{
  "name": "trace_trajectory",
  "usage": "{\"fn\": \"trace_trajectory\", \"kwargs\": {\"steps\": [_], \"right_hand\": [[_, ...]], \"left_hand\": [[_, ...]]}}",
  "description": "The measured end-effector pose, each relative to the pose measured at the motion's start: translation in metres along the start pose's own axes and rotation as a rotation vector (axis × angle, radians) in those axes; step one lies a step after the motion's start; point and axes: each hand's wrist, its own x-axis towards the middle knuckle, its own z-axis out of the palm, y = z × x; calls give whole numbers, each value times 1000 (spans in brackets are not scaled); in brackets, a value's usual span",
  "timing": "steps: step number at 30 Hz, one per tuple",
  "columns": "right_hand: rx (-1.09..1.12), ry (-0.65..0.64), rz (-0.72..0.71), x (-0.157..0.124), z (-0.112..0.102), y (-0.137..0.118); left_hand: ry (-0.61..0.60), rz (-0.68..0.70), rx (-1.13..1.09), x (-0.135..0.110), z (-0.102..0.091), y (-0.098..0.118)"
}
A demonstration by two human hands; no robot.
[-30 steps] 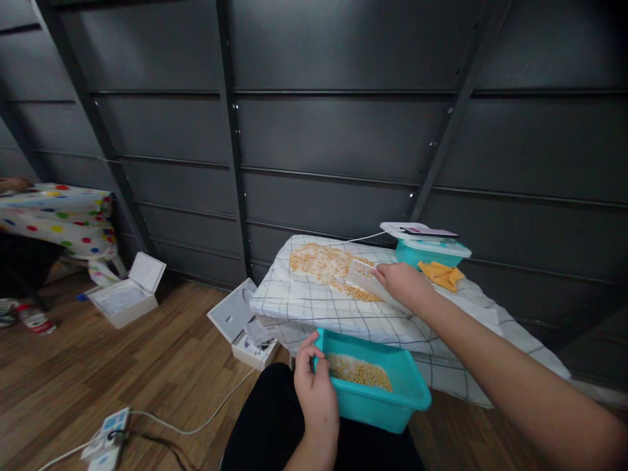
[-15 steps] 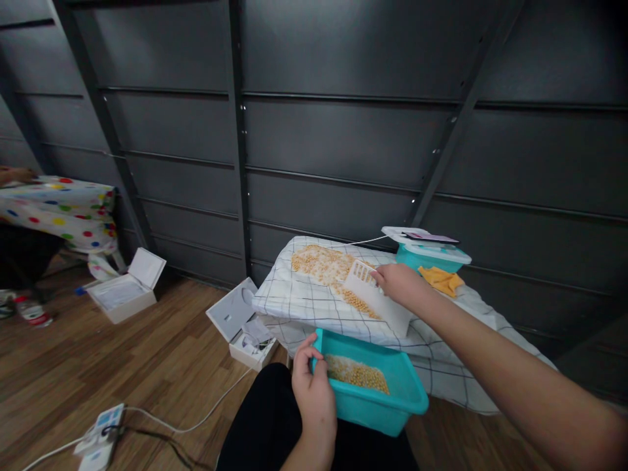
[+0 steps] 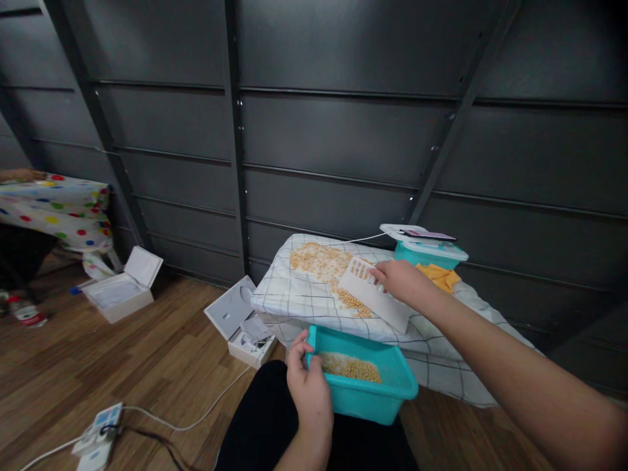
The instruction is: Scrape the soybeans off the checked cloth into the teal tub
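My right hand (image 3: 402, 282) grips a flat white slotted scraper (image 3: 373, 294) and holds it edge-down on a checked cloth (image 3: 304, 297) that covers a low table. Yellow grains (image 3: 326, 265) lie spread on the cloth just left of the scraper, with a small heap at its lower edge. My left hand (image 3: 307, 389) is closed on the left rim of a teal plastic tub (image 3: 387, 386) held at the table's near edge, over my dark-clothed lap. A layer of the same grains lies in the tub.
A teal box with a white lid (image 3: 426, 248) and an orange cloth (image 3: 444, 276) sit at the table's back right. Two open white boxes (image 3: 122, 288) (image 3: 240, 324) lie on the wooden floor, a power strip (image 3: 95, 432) with cables bottom left. A dotted tablecloth (image 3: 59, 209) hangs far left.
My right hand has dragged the scraper toward me, pushing grains nearer the table's front edge. The tub in my left hand has shifted slightly left.
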Motion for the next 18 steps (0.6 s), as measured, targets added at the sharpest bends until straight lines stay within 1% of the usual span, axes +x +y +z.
{"fn": "trace_trajectory", "kwargs": {"steps": [4,5,7,9,10,14,18], "right_hand": [[-31,149,-50,-9,2,9],[-36,158,-101,-11,4,11],[-41,153,-268,-15,9,15],[-48,150,-429,-16,15,18],[-49,156,-481,-16,18,19],[-29,191,-530,-9,26,19],[-13,143,-551,-5,32,18]], "left_hand": [[-12,-37,-19,1,-1,5],[-14,-52,-30,1,-1,7],[-7,-75,-47,1,-2,9],[3,-78,-59,1,-1,11],[5,-73,-64,1,-1,12],[-2,-67,-63,-1,-1,10],[9,-74,-29,-1,-2,8]]}}
